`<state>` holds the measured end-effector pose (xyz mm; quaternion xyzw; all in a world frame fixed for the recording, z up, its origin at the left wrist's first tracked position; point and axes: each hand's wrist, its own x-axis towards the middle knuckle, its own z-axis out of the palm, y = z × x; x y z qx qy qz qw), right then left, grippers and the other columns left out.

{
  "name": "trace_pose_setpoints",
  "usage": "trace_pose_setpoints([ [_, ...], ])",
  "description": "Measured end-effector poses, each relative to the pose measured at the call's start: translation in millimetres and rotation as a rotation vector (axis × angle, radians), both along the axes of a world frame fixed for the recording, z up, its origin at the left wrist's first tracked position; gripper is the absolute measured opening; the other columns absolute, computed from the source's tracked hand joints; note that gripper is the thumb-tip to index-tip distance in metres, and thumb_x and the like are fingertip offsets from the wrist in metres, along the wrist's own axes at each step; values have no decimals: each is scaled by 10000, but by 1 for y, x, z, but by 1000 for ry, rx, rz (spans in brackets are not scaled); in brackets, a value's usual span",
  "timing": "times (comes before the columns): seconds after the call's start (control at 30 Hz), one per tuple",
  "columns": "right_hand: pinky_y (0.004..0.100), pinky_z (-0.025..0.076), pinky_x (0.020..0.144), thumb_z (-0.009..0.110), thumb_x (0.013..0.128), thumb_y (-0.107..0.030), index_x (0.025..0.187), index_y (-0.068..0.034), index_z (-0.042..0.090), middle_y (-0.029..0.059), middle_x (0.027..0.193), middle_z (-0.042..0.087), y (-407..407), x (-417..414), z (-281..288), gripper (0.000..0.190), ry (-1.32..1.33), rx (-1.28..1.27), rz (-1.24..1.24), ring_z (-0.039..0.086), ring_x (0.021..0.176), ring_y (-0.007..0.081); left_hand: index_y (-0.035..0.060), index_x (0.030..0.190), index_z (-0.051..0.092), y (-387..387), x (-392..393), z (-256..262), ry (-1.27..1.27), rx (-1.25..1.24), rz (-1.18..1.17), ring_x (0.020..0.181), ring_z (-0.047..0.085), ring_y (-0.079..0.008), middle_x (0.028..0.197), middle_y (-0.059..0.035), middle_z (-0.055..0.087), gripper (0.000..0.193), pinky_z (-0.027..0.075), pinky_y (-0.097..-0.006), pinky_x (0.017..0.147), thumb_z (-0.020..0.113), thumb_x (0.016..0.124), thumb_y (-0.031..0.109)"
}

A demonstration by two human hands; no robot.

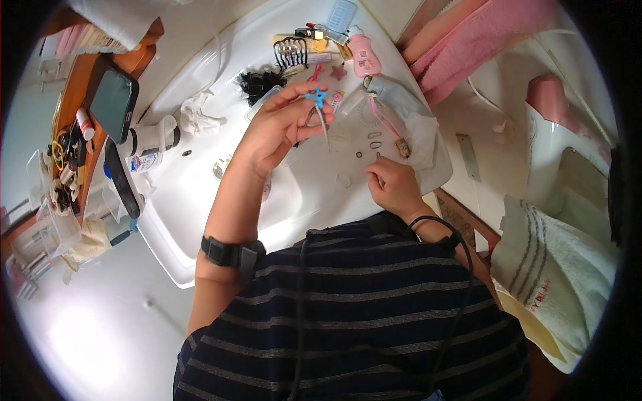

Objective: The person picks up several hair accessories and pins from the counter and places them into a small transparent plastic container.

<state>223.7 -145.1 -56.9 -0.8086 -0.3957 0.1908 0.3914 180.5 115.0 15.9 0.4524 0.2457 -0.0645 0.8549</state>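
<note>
My left hand (pixel 288 118) is raised over the white sink counter (pixel 326 195), its fingers closed on a hair clip (pixel 317 100) with a blue star-shaped ornament. My right hand (pixel 396 185) rests loosely curled near the counter's front edge; whether it holds something is hidden. Just beyond it lie small elastic bands (pixel 375 145). Past my left hand are a black hair claw clip (pixel 291 52), a pink star clip (pixel 339 72), a pink clip (pixel 315 72) and a bundle of black hair or a hairpiece (pixel 260 86). A clear container is partly hidden behind the left hand.
A pink bottle (pixel 365 54) stands among small items at the back. White cloth (pixel 421 138) lies at the counter's right. The basin (pixel 193 200) and faucet (pixel 153 136) are left, beside a smartphone (pixel 113 103) on a wooden shelf. A pink towel (pixel 466 45) hangs upper right.
</note>
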Motion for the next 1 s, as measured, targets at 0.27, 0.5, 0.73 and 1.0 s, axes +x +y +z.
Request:
trace_pose_setpoints([
  [0.27,358,487,600,641,801,-70,869,-56,646,104,804,632,42,36,24,69,-54,64,-47,619,663,283,28,1300,470,-1,-82,1,-58,-306,272,808,569,-134,1043,-82,587,368,473,-257,743,493,940,101],
  [0.5,421,488,733,627,750,-57,914,-96,680,130,828,663,151,128,-10,177,-632,-330,329,630,853,316,-3,1381,362,-9,-121,-25,-239,-599,347,845,583,-144,1240,-159,567,438,492,-251,711,441,1010,218],
  [0.73,410,511,747,603,772,-90,930,-89,662,121,954,668,175,115,11,168,-718,-614,462,653,881,316,-63,1456,200,-9,-129,-9,-455,-952,561,1390,300,-363,1504,-264,251,759,260,-502,1141,347,986,515],
  [1.0,437,498,713,616,764,-91,903,-65,649,113,905,628,194,111,-6,145,-600,-288,634,637,839,329,-84,1458,167,-10,-126,-7,-525,-933,624,1419,233,-353,1506,-279,229,836,196,-491,1166,259,971,590],
])
